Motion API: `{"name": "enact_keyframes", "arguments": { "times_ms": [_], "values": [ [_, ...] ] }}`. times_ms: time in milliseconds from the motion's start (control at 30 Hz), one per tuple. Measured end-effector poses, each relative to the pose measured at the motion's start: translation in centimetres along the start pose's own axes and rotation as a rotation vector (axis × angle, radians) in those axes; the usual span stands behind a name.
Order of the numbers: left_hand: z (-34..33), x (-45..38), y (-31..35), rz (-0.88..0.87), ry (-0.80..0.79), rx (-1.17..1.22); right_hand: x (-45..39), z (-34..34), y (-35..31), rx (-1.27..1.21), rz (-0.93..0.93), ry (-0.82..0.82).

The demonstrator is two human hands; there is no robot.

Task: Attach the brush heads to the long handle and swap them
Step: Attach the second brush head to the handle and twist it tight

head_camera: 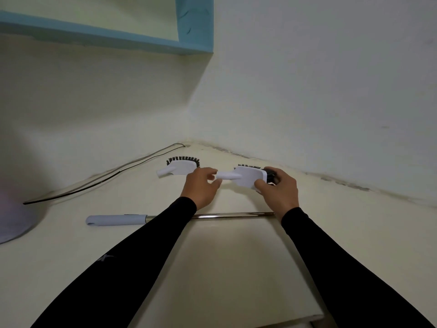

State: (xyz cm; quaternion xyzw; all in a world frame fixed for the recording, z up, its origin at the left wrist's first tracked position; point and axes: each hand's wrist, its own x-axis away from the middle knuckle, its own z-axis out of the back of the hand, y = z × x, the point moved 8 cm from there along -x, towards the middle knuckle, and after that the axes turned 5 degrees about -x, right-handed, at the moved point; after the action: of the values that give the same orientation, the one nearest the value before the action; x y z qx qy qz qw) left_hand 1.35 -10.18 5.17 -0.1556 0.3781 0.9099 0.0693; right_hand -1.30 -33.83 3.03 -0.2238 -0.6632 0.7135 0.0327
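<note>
Head view: both hands work at the far middle of the pale counter, near the corner where two walls meet. The right hand grips a brush head by its broad bristle end, fingers curled over the far side and thumb on the near edge of the white back. That grip leaves the head's white socket stem free, pointing left. The left hand is at that stem, thumb and fingers loosely curled about its tip; whether they actually pinch it or only touch it, I cannot tell. Held so, level and between both hands, the head looks readied for fitting, stem turned toward where a shaft could enter.

The handle lies on the counter nearer the person, running left to right under both forearms, its grey grip at the left and its chrome shaft to the right; nobody holds it. By my reading the head is not yet joined to it.

A second head rests on the counter just left of the left hand, bristles facing away, stem pointing left, probably waiting for the swap. A dark cable trails along the left wall's foot. A blue shelf hangs above.
</note>
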Motion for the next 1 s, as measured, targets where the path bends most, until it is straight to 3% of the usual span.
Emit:
{"name": "enact_keyframes", "arguments": {
  "times_ms": [200, 333, 467, 567, 733, 900, 1000],
  "values": [
    [-0.2, 1.4, 1.4, -0.006, 0.036, 0.107, 0.4, 1.6, 0.5, -0.032, 0.032, -0.030],
    [-1.2, 2.0, 2.7, -0.026, 0.026, 0.128, 0.8, 2.8, 2.2, -0.235, -0.054, -0.026],
    [-2.3, 2.4, 3.1, -0.019, 0.006, 0.118, 0.9, 3.8, 2.8, -0.282, -0.057, 0.040],
    [-3.4, 2.8, 2.9, 0.005, -0.041, 0.039, 0.7, 4.3, 2.9, -0.293, -0.056, 0.090],
    [-6.5, 4.7, 3.0, -0.108, -0.205, -0.264, 0.2, 4.9, 2.9, -0.318, -0.044, 0.120],
    [-7.8, 5.2, 3.5, -0.213, -0.231, -0.490, -0.1, 4.7, 3.0, -0.301, -0.036, 0.108],
    [-7.8, 5.5, 3.7, -0.254, -0.226, -0.495, -0.3, 4.7, 3.0, -0.322, -0.034, 0.108]
  ]
}}
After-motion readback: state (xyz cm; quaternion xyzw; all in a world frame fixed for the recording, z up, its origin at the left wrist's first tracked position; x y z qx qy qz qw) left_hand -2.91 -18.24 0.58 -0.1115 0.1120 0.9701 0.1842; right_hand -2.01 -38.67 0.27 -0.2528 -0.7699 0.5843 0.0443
